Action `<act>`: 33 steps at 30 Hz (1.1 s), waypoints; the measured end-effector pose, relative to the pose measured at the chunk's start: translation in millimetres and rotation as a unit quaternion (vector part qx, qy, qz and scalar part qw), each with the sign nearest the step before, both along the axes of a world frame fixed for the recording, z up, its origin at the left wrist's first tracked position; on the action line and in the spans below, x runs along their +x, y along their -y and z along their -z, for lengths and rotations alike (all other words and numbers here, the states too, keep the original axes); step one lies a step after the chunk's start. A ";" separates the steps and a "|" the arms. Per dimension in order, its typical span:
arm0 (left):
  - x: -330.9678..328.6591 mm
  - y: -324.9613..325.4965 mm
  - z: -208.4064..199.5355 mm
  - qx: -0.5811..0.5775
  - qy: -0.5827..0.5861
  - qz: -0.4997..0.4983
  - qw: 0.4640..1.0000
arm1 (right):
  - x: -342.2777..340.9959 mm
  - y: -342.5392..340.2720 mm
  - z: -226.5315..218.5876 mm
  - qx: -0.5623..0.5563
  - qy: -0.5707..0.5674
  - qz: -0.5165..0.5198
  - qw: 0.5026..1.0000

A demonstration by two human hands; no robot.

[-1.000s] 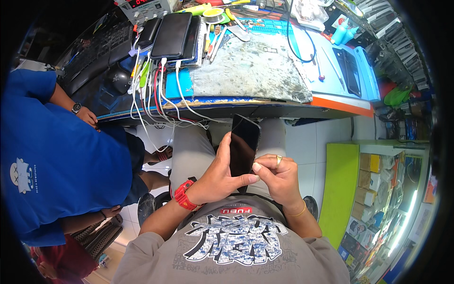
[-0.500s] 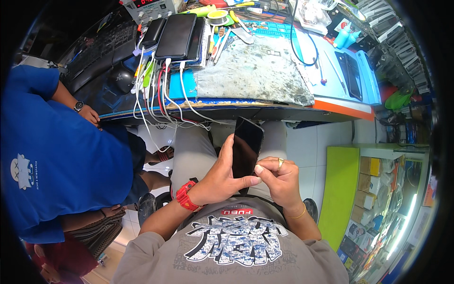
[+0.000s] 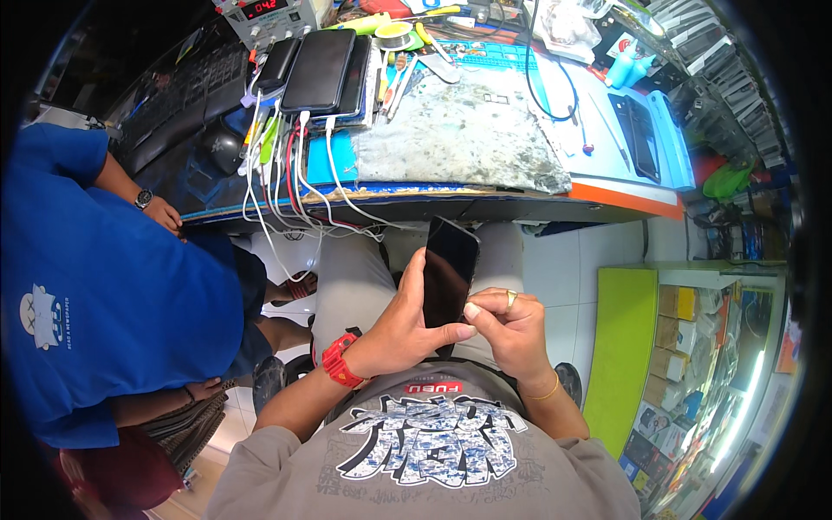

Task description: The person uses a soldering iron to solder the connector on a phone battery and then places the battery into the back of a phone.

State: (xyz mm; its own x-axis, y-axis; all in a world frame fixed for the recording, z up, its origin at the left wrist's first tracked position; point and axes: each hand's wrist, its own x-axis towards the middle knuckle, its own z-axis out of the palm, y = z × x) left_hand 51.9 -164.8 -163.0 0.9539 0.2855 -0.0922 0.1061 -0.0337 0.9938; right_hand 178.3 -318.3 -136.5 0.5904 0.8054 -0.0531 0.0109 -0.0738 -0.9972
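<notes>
A dark-screened smartphone (image 3: 451, 264) is held upright over my lap, just in front of the bench edge. My left hand (image 3: 406, 316) is closed round its left side and lower end, with the thumb lying across the bottom. At the phone's lower right edge, my right hand (image 3: 513, 334) has its thumb and forefinger pinched together, the other fingers curled. Whatever sits between those fingertips, if anything, is too small or hidden to make out.
On the bench lies a stained grey mat (image 3: 468, 130). Left of it are stacked phones (image 3: 319, 74) with white charging cables (image 3: 334, 186) hanging over the edge. A person in a blue shirt (image 3: 130, 277) is close at my left. A glass display case (image 3: 693, 373) stands at right.
The view has shifted slightly. Both hands keep nearly the same pose on the phone, and the right hand's pinch stays at its lower right edge.
</notes>
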 end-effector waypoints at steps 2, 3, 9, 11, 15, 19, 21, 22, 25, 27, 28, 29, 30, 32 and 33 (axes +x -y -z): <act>0.3 -2.2 -4.9 -0.036 -0.022 0.022 0.999 | -0.2 0.2 -0.1 -0.001 -0.001 0.001 1.000; 0.6 -2.9 -6.3 -0.054 -0.033 0.033 0.997 | -0.4 0.0 -0.3 0.000 -0.001 0.002 1.000; 0.0 -1.8 -2.8 -0.071 -0.022 0.029 0.997 | -0.1 0.4 -0.5 -0.001 0.000 0.002 1.000; 0.7 -0.1 -3.9 -0.020 -0.004 0.010 1.000 | -0.3 0.7 -0.3 -0.002 0.001 0.002 1.000; 1.7 -0.3 -7.6 0.012 -0.001 0.000 1.000 | -0.1 0.5 -1.0 -0.003 0.005 0.002 1.000; 1.3 -0.4 -3.7 -0.020 -0.006 0.008 1.000 | 0.3 1.5 -0.4 -0.001 0.001 0.001 1.000; 0.0 -0.1 -1.4 0.007 -0.002 0.005 1.000 | 0.5 1.1 -0.6 -0.001 -0.001 0.000 1.000; -0.7 -0.8 -0.6 0.001 -0.011 0.015 1.000 | 0.4 1.0 -0.8 -0.001 -0.002 0.000 1.000; -1.4 -2.6 -1.0 -0.014 -0.034 0.034 0.999 | 0.1 0.8 0.5 0.003 -0.003 0.001 1.000; -0.7 -3.0 -4.7 -0.018 -0.041 0.034 0.998 | 0.2 1.1 0.5 0.001 -0.004 0.000 1.000; -0.7 -2.8 -4.3 -0.021 -0.039 0.033 0.998 | 0.2 1.1 0.4 0.000 -0.004 -0.001 1.000; -0.8 -2.5 -3.5 -0.023 -0.037 0.032 0.999 | 0.1 1.1 0.3 -0.002 0.000 -0.001 1.000; -0.9 -2.4 -2.9 -0.026 -0.035 0.031 0.999 | 0.0 1.0 0.4 -0.004 0.004 0.000 1.000; -1.1 -2.7 -2.2 -0.017 -0.035 0.031 0.999 | 0.2 0.9 1.4 -0.004 0.008 0.000 1.000; -1.2 -2.8 -2.0 -0.012 -0.035 0.031 0.999 | 0.2 1.1 2.3 -0.003 0.010 0.001 1.000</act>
State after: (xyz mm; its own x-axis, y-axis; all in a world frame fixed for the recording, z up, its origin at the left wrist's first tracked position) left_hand 50.7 -162.0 -161.0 0.9606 0.2226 -0.1663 0.1747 -0.0182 0.9845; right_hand 178.6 -319.4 -138.8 0.5936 0.8034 -0.0461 0.0302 -0.0794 -0.9964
